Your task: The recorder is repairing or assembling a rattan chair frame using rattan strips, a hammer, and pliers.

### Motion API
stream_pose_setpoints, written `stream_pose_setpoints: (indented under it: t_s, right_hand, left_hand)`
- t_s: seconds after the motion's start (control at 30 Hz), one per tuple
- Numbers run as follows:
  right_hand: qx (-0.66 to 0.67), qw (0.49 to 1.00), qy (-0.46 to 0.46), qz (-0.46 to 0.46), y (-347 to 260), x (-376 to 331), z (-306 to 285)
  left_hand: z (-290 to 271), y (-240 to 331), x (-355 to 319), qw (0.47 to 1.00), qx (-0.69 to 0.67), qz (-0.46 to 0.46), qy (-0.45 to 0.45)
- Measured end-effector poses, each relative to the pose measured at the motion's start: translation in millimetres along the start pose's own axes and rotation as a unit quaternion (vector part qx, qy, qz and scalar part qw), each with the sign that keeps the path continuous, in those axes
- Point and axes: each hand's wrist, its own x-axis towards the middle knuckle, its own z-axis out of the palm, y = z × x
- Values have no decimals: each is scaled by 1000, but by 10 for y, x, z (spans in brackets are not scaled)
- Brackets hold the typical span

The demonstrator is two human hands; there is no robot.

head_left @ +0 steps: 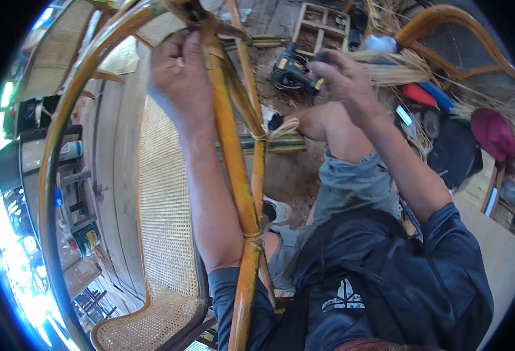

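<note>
1. The left hand (178, 73) was raised at the upper end of a thick amber-brown pole (234, 164), its fingers bent inward close to the frame's top joint. The view did not show whether those fingers gripped the joint or anything else.
2. The right hand (351, 82) was up in the air, well apart from the left one, with its fingers partly curled and thumb side turned toward the left hand. Whether it had hold of something small could not be told.
3. The thick pole, part of a chair-like frame, ran down from just right of the left hand, alongside that forearm. A slimmer pole (258, 175) met it below the hand, where a pale lower binding (254, 240) wrapped both.
4. An upper binding (260, 137), with loose pale strands trailing off it, sat below and to the right of the left hand.
5. Below the left hand and left of its forearm stretched a woven cane panel (166, 175); farther left, a long curved pole (46, 175) arched.
6. Just left of the right hand's fingers was a dark power drill (289, 69); beyond them lay a compartmented wooden crate (300, 23).
7. Right of the right hand were a bundle of pale strips (395, 73) and a maroon cap (493, 134).
</note>
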Motion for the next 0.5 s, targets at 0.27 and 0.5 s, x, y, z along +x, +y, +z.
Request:
stream_pose_setpoints:
  t_s: [0.27, 0.5]
  right_hand:
    - [-384, 906, 161, 82, 962, -1174, -1953]
    - [-529, 814, -18, 240, 1202, -2362, -1770]
  left_hand:
    - [-67, 125, 95, 998, 50, -36, -19]
    - [-71, 182, 90, 995, 60, -73, -28]
